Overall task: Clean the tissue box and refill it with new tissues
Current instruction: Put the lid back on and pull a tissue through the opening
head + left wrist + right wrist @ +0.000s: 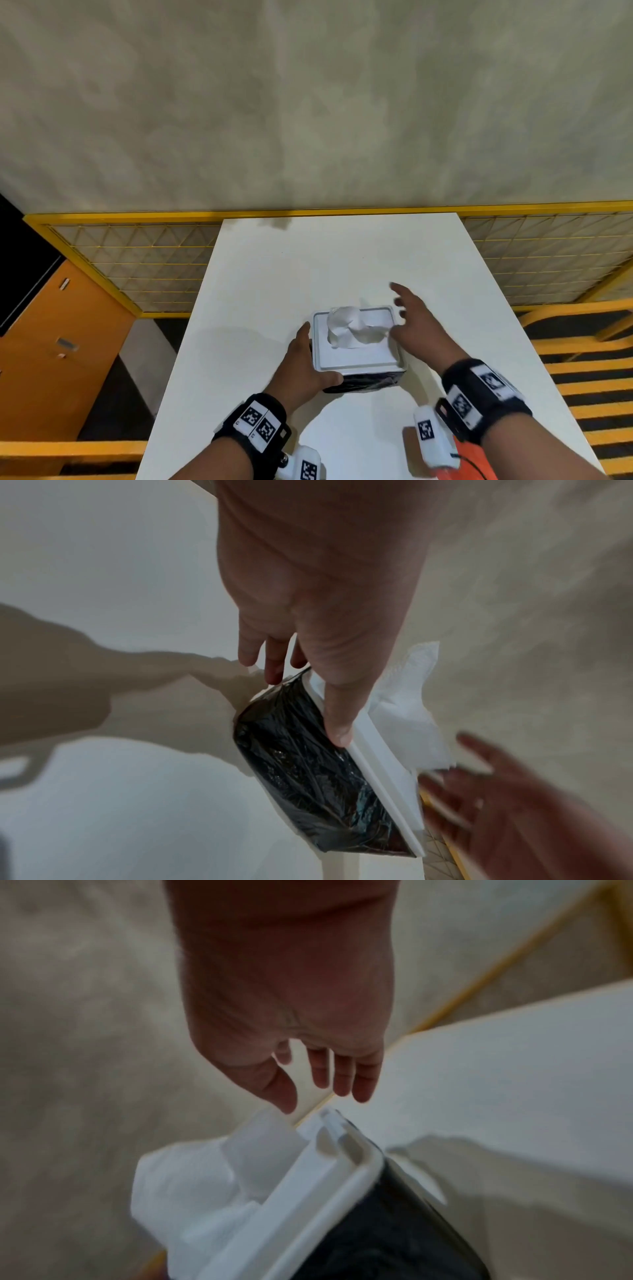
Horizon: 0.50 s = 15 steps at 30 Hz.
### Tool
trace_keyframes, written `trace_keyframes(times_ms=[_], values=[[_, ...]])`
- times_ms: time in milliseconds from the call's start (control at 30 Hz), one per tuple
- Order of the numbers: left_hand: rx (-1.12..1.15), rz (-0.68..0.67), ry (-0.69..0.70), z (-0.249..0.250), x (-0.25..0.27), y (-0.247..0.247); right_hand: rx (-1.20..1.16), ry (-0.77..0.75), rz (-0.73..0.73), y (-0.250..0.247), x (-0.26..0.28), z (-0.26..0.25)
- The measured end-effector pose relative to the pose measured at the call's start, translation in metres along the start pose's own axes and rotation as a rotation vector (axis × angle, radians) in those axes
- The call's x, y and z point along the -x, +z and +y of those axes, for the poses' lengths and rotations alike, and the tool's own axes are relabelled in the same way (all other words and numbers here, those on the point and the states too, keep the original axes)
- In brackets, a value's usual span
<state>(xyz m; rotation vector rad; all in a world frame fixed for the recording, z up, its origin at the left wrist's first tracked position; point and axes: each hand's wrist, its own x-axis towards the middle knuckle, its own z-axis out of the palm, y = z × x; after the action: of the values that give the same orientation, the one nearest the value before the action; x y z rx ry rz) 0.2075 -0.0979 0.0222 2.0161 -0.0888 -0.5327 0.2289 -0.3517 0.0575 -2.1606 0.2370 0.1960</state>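
Tissue box (359, 356) on white desk (274, 274): white lid, dark glossy body, crumpled tissue (352, 329) poking out; left hand (305, 366) gripping its side, right hand (418, 325) spread, fingers apart.

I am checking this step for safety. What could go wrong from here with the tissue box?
The left hand alone grips the tissue box; its glossy dark wrap may slip. The open right hand could snag and tear the tissue sticking out of the white lid.
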Motion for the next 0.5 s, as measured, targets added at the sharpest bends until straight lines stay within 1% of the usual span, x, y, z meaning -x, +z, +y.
trace_keyframes(times_ms=[67, 100, 133, 167, 200, 333, 500], values=[[0.045, -0.011, -0.036, -0.002, 0.001, 0.000, -0.269, 0.208, -0.011, -0.004, 0.018, 0.015], [0.059, -0.019, -0.052, -0.003, 0.001, 0.000, -0.350, 0.272, -0.056, 0.000, 0.026, 0.022], [0.067, -0.020, -0.058, -0.003, 0.002, 0.001, -0.397, 0.305, -0.110, 0.004, 0.034, 0.026], [0.070, -0.018, -0.053, -0.004, 0.001, 0.002, -0.404, 0.304, -0.144, 0.008, 0.039, 0.028], [0.066, -0.017, -0.046, -0.002, 0.002, 0.003, -0.390, 0.284, -0.149, 0.010, 0.041, 0.030], [0.075, -0.006, -0.064, 0.003, 0.001, 0.000, -0.380, 0.211, -0.135, 0.007, 0.039, 0.026], [0.067, 0.026, -0.013, 0.014, -0.010, -0.009, -0.374, 0.136, -0.098, 0.004, 0.033, 0.016]])
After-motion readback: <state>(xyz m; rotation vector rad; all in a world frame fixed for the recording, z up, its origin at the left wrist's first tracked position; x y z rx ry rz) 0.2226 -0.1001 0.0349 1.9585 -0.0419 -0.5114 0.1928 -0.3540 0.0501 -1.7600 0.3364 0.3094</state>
